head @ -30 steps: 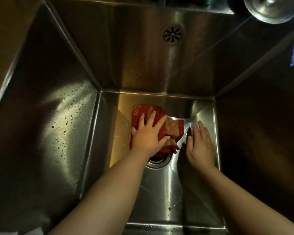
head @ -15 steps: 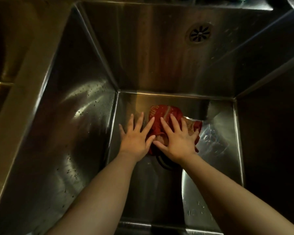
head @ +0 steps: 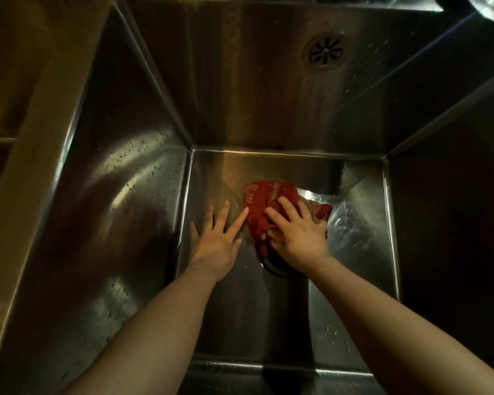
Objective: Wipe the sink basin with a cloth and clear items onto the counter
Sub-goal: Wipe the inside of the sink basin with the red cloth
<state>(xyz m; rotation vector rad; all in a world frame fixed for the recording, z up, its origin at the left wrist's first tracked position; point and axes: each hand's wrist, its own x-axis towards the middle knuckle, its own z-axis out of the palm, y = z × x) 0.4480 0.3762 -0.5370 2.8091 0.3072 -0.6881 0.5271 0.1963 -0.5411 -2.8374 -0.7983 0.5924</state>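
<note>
Cloth (head: pixel 257 201) lies under right hand (head: pixel 300 238) fingers (head: pixel 287 208), touching left hand (head: pixel 216 243) forefinger.

Under the right hand's fingers (head: pixel 285 208) lies a red cloth (head: pixel 261 201) with tan patterned patches; the sink (head: pixel 240 81) is silver-grey steel.

Left hand (head: pixel 216 242) splayed, right hand (head: pixel 300 238) palm-down
</note>
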